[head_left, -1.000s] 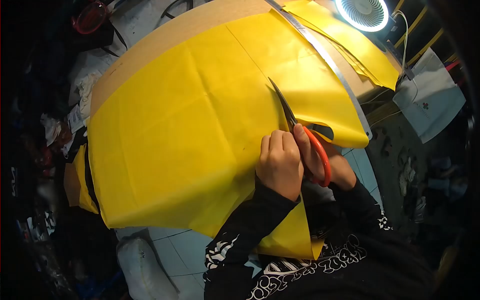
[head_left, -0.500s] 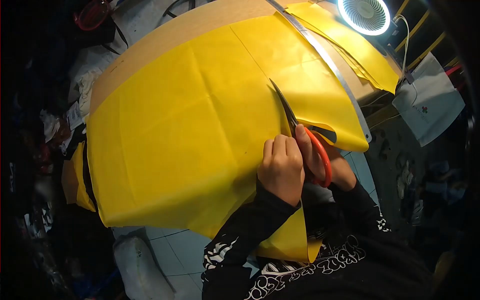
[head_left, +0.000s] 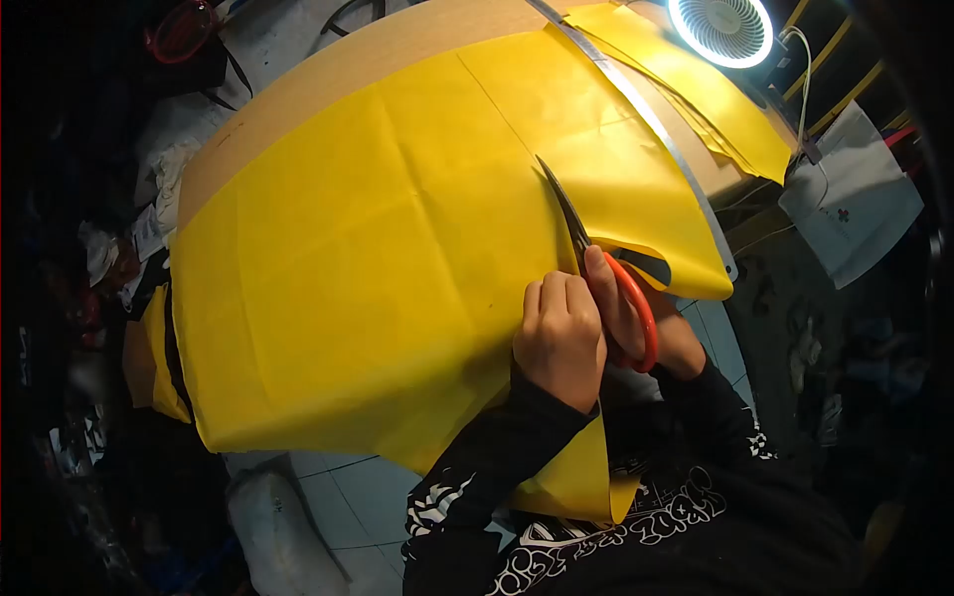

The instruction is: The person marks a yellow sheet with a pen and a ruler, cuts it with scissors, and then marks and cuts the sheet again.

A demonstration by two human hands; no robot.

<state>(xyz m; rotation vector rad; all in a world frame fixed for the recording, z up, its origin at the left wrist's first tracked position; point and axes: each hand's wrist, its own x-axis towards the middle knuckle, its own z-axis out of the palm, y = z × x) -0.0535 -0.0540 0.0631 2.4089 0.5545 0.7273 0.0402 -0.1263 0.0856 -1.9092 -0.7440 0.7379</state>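
Note:
A large yellow sheet of fabric covers most of the table and hangs over its near edge. My right hand is closed round the red handles of a pair of scissors. The dark blades lie along the cut in the sheet, and their tip meets a thin drawn line that runs on toward the far edge. Just left of the handles, my left hand has its fingers curled down on the cut edge of the sheet. To the right of the blades, the cut strip curls up.
A long metal ruler lies along the sheet's right side. Beyond it are more folded yellow pieces and a lit round fan. A white bag hangs at the right. On the floor stands a pale wrapped bundle.
Almost nothing differs. Both hands and the scissors hold nearly the same place, and the view has shifted very slightly.

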